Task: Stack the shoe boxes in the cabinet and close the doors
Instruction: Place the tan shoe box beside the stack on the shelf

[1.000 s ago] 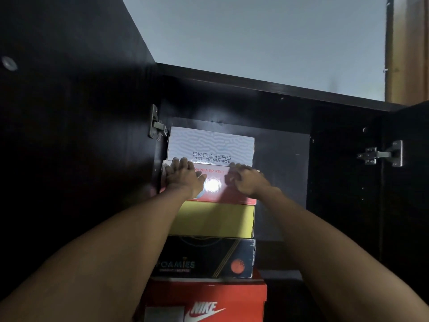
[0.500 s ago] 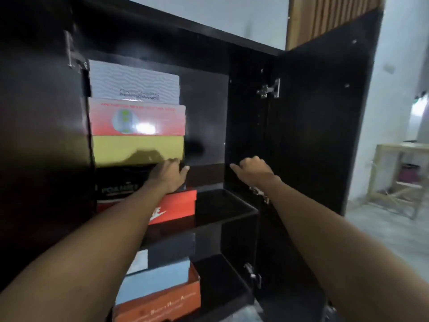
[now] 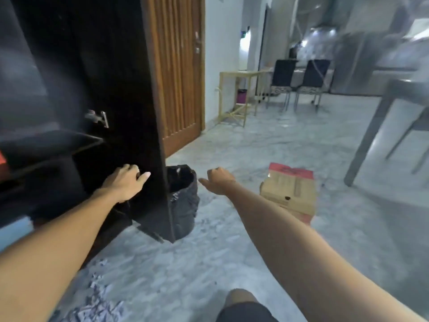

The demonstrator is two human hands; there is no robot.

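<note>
One brown cardboard shoe box with red ends (image 3: 290, 190) sits on the floor, well apart from the tall black cabinet (image 3: 69, 89), whose right door (image 3: 130, 112) stands open, so you've work left. Your left hand (image 3: 125, 180) hovers empty by the door, your right hand (image 3: 219, 180) loosely curled, reaching boxward, holding nothing.

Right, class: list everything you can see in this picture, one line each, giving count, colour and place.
cabinet door: one, black, open, left
hinge: one, silver, inside door
shoe box: one, brown and red, on floor right
bin: one, black bag, behind door
wooden door: one, brown, back
chairs: two, dark, far back
small table: one, pale wood, by wall
left hand: near door, empty
right hand: loosely curled, empty
</note>
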